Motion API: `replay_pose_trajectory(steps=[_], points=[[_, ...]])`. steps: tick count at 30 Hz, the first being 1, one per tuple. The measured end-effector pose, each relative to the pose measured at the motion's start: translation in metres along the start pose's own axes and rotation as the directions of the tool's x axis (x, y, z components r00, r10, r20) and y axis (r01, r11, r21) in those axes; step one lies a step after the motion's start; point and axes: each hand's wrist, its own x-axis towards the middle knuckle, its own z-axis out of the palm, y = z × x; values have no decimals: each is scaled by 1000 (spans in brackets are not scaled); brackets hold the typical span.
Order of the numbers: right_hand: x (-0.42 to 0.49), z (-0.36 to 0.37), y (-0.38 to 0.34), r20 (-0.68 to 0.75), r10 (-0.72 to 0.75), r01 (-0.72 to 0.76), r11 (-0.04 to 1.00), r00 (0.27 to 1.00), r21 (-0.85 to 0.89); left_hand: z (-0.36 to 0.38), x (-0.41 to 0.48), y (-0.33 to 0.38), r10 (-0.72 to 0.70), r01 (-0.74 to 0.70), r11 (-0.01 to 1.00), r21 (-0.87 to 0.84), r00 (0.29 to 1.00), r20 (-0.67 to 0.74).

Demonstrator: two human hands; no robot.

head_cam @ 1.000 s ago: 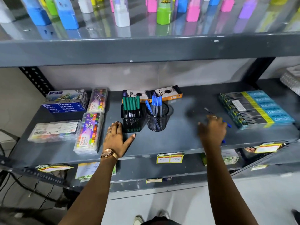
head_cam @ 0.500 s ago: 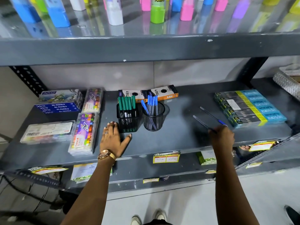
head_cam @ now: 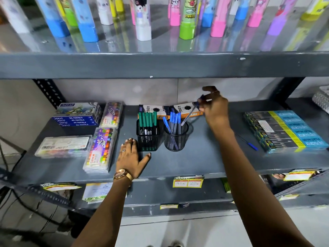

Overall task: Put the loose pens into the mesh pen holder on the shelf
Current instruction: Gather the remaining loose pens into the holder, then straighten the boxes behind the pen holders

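boxes: "DOMS OIL PASTELS" | tag: "MARKET"

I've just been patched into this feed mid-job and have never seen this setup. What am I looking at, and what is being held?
There is no machine here: a person works with bare hands, filmed by a camera worn on the head, looking down at a grey metal shelf. The right hand lowers a clear blue-capped pen into the round black mesh holder. The left hand lies flat beside the square black mesh holder of green markers. One loose blue pen remains on the shelf near the flat blue and yellow boxes.
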Motion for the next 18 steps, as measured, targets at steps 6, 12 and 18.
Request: replay_pose_trajectory(steps=[6, 12, 18], points=[[1, 41, 31, 194, 61, 36, 887, 979, -459, -1, -1, 2, -4, 4, 1000, -5, 1000, -11], [-14, 57, 45, 256, 36, 67, 922, 966, -381, -2, -2, 3, -8, 8, 1000, 1, 1000, -20], [-22, 33, 62, 158, 10, 49, 930, 987, -365, -1, -2, 3, -10, 10, 1000, 3, 1000, -13]])
